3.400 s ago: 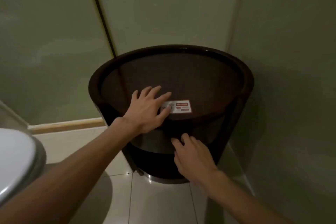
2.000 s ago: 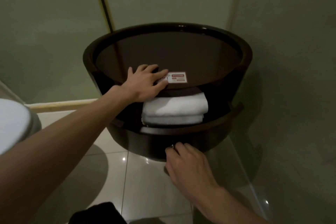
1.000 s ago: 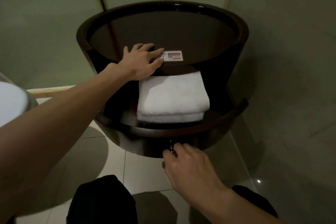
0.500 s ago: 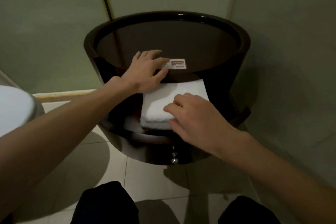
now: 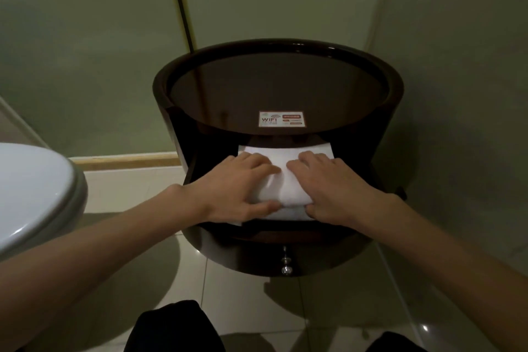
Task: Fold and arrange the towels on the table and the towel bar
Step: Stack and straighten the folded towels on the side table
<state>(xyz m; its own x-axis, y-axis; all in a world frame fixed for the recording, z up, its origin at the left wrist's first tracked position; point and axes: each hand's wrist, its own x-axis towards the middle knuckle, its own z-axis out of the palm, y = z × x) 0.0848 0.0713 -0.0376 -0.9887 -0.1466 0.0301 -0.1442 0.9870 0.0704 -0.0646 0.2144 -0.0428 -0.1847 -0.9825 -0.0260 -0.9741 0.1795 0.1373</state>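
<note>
A stack of folded white towels (image 5: 285, 157) lies in the pulled-out drawer (image 5: 245, 257) of a round dark wooden table (image 5: 278, 50). My left hand (image 5: 237, 188) grips the top towel's left side, fingers on top and thumb under its front edge. My right hand (image 5: 328, 188) grips the right side the same way. The top towel bunches slightly between my hands. A second towel layer shows beneath at the front. No towel bar is in view.
A WiFi sticker (image 5: 281, 119) sits on the glass tabletop. The drawer has a small metal knob (image 5: 286, 268) at its front. A white toilet lid (image 5: 31, 194) is at the left. Walls close in behind and to the right; tiled floor below.
My left hand left the tabletop and came down onto the towel. My right hand, earlier off the drawer knob, now grips the towel's right side. The drawer stays open.
</note>
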